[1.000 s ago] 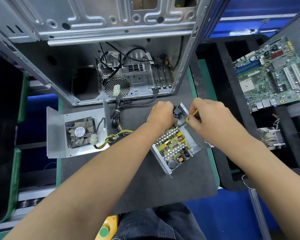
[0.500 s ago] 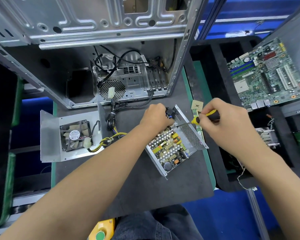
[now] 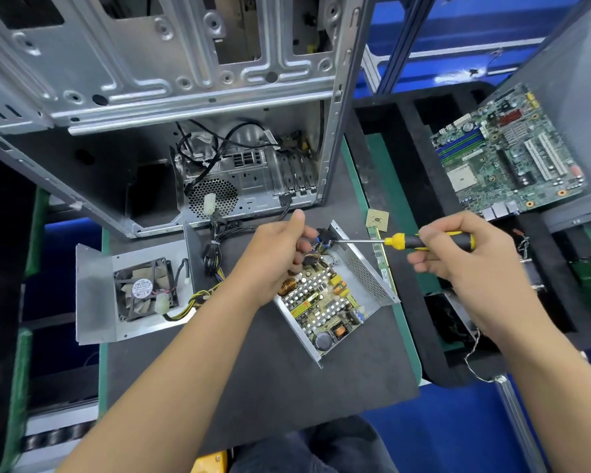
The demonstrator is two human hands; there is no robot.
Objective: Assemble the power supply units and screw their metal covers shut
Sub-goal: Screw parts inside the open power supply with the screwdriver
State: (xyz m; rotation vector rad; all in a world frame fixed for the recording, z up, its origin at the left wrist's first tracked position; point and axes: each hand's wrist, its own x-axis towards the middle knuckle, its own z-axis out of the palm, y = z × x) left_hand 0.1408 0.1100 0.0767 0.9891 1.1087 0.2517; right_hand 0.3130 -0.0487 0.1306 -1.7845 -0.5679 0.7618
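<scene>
An open power supply unit (image 3: 331, 295) lies on the dark mat, its circuit board bare inside a metal tray. My left hand (image 3: 277, 247) grips the black socket part and wires at the tray's far corner. My right hand (image 3: 458, 250) holds a yellow and black screwdriver (image 3: 410, 241) level, its tip at that same corner. The metal cover (image 3: 96, 291) with a black fan (image 3: 144, 288) lies to the left, tied to the unit by a yellow and black cable bundle.
An open computer case (image 3: 185, 97) stands behind the mat. A processor chip (image 3: 377, 220) and a memory stick (image 3: 382, 261) lie at the mat's right edge. A motherboard (image 3: 505, 155) leans at the right over a black foam tray (image 3: 423, 206).
My right hand has drawn back to the right, showing the whole screwdriver. My left hand stays on the unit's far corner. The camera has tilted, shifting the view.
</scene>
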